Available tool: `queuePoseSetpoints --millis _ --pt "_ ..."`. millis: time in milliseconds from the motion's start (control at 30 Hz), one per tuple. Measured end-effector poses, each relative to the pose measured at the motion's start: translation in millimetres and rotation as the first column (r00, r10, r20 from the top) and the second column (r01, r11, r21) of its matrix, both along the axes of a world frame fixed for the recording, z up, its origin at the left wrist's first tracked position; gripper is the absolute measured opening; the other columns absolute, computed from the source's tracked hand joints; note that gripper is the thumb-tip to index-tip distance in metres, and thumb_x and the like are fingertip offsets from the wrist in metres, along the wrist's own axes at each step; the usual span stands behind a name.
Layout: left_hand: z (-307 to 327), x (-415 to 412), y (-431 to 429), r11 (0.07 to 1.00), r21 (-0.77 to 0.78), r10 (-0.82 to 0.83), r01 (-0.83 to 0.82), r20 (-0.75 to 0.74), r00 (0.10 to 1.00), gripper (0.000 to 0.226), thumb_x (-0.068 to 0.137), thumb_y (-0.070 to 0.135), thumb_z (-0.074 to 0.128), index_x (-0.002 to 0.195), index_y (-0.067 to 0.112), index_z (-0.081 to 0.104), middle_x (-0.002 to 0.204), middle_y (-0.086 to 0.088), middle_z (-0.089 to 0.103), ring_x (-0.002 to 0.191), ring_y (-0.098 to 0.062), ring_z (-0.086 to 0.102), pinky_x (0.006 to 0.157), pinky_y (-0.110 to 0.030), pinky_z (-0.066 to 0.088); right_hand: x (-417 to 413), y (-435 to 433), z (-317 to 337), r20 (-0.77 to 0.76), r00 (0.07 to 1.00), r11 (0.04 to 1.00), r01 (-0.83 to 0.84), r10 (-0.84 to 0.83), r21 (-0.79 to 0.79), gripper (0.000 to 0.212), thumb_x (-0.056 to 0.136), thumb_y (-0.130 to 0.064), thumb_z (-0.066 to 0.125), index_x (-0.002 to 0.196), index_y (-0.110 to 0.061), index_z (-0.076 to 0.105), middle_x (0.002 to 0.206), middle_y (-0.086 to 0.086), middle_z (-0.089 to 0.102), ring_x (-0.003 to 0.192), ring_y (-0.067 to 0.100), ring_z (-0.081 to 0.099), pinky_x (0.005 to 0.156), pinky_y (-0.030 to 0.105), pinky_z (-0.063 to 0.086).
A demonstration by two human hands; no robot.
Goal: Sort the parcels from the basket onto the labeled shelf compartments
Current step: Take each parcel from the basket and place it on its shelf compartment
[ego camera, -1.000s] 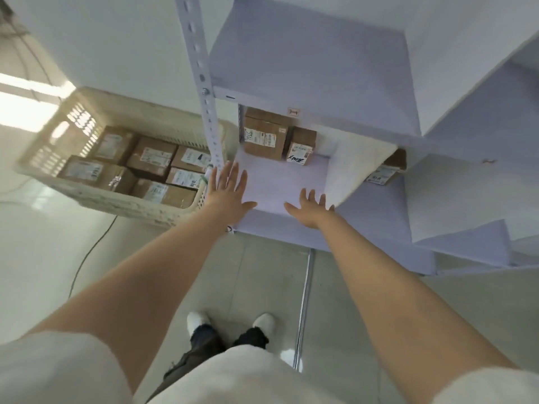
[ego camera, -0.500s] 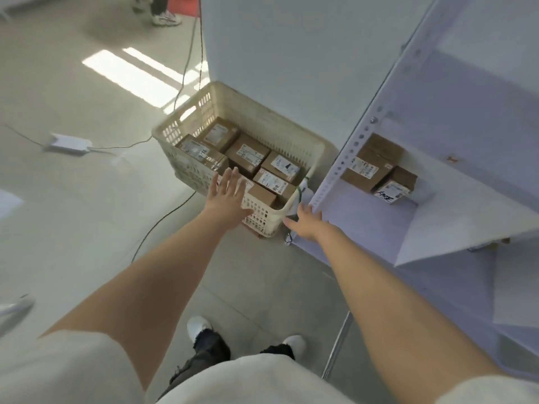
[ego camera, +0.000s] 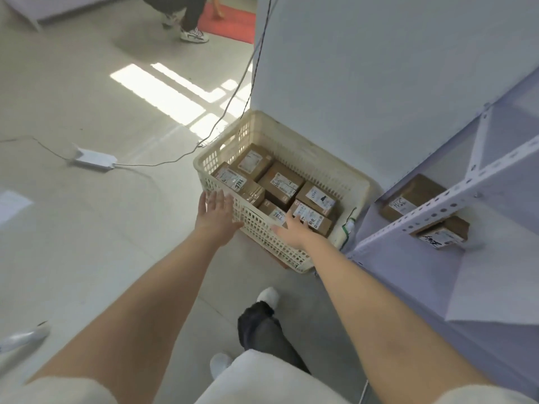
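Note:
A cream plastic basket (ego camera: 318,167) stands on the floor against the wall and holds several brown cardboard parcels (ego camera: 281,182) with white labels. My left hand (ego camera: 217,214) hovers open at the basket's near left corner, fingers spread, holding nothing. Over the near rim my right hand (ego camera: 293,230) reaches open, beside a labelled parcel (ego camera: 312,217). To the right, the lavender shelf (ego camera: 408,266) carries two parcels, a larger one (ego camera: 411,196) and a smaller one (ego camera: 443,233).
A white power adapter (ego camera: 93,160) with cables lies on the floor to the left. Another person's legs and shoe (ego camera: 194,35) show at the top by a red mat. My own feet stand below the basket. A perforated shelf upright (ego camera: 437,199) crosses the right side.
My view has swung left from the shelf to the basket. Both open hands have left the shelf board and now reach toward the basket's near rim.

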State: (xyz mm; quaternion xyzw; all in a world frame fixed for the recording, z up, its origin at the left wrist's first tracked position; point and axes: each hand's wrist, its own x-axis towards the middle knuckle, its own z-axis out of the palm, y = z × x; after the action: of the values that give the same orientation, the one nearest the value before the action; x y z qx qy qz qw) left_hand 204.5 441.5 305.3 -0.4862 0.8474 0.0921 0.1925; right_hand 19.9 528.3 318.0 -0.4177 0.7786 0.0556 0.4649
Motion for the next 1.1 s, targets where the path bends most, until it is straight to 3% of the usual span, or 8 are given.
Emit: queuePoseSetpoints --millis 233,400,667,933,1100 --pt "-19.1 -26.8 -92.7 0.999 0.043 0.012 -0.014 0.066 0.998 0.085 0.098 0.059 0.024 0.152 0.004 -0.011 0.16 -0.015 -0.013 0.148 -0.03 -0.014 0.116 -0.049 -0.015 -51.6 -101.6 -35.4 -0.054 0.997 0.998 0.052 -0.049 0.047 0.082 0.101 -0.054 0.03 0.155 -0.009 -0.013 0.163 0.016 -0.009 0.149 0.038 -0.008 0.12 0.054 0.01" --pt "-29.2 -50.0 -153.4 0.992 0.119 -0.041 0.03 0.092 0.995 0.083 0.098 0.058 0.024 0.153 0.005 -0.009 0.161 -0.013 -0.01 0.148 -0.028 -0.013 0.119 -0.047 -0.01 -69.1 -155.3 -51.7 0.069 0.988 0.987 0.134 -0.14 0.09 0.082 0.1 -0.055 0.033 0.156 -0.014 -0.012 0.164 0.011 -0.01 0.149 0.037 -0.011 0.118 0.059 0.011" --pt "-84.4 -62.4 -212.0 0.962 0.258 0.069 -0.085 0.073 0.995 0.079 0.1 0.056 0.021 0.153 0.003 -0.005 0.161 -0.015 -0.004 0.149 -0.029 -0.006 0.121 -0.046 -0.002 -85.3 -214.0 -109.7 0.059 0.984 0.963 0.153 -0.17 0.22 0.08 0.101 -0.05 0.036 0.155 -0.014 -0.012 0.163 0.017 -0.007 0.149 0.039 0.001 0.118 0.055 0.018" --pt "-155.6 -106.0 -225.0 0.855 0.496 0.185 -0.15 -0.022 0.983 0.075 0.102 0.047 0.029 0.153 0.004 -0.004 0.161 -0.015 -0.008 0.149 -0.03 -0.006 0.121 -0.041 -0.002 -72.2 -227.0 -187.0 0.072 0.961 0.931 0.239 -0.268 0.277 0.08 0.1 -0.046 0.044 0.157 -0.01 -0.001 0.163 0.013 0.01 0.149 0.034 0.012 0.118 0.048 0.02" --pt "-213.3 -122.8 -239.0 0.758 0.579 0.385 -0.3 -0.028 0.922 0.076 0.1 0.041 0.039 0.153 0.002 0.001 0.161 -0.016 -0.003 0.149 -0.03 -0.001 0.121 -0.043 0.003 -75.2 -244.2 -248.2 0.056 0.948 0.922 0.288 -0.312 0.26 0.078 0.101 -0.045 0.043 0.157 -0.01 0.001 0.164 0.012 0.009 0.15 0.032 0.01 0.12 0.047 0.02"
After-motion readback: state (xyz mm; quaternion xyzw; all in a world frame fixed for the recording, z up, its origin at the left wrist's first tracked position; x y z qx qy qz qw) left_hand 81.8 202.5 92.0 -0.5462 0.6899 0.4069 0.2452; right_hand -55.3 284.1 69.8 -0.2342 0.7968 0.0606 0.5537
